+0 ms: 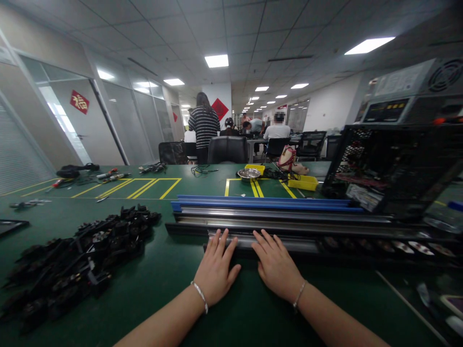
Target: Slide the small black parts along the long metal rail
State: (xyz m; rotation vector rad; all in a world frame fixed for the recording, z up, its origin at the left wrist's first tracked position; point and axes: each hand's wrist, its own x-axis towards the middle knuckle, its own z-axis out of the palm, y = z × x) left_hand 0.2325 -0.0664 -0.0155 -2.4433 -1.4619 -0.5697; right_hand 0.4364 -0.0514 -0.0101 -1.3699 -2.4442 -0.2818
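Observation:
My left hand [216, 267] lies flat with its fingers spread, the fingertips resting at the nearest dark metal rail [300, 245]. Beside it, my right hand [277, 265] is also spread out, its fingertips at the same rail. Neither hand grips anything. Round metallic discs [401, 247] sit in a row along the right part of that rail. Behind it run longer black rails [289, 222] and a blue rail [267, 203], all lying parallel from left to right. To the left of my left hand is a heap of small black parts [94, 255].
The green table [162, 308] carries yellow tape lines. An opened computer case [394, 164] stands at the right with power supply units [408, 91] on top. A metal bowl [249, 174], yellow bins [303, 182] and screwdrivers [108, 176] lie farther back. People [204, 123] are beyond the table.

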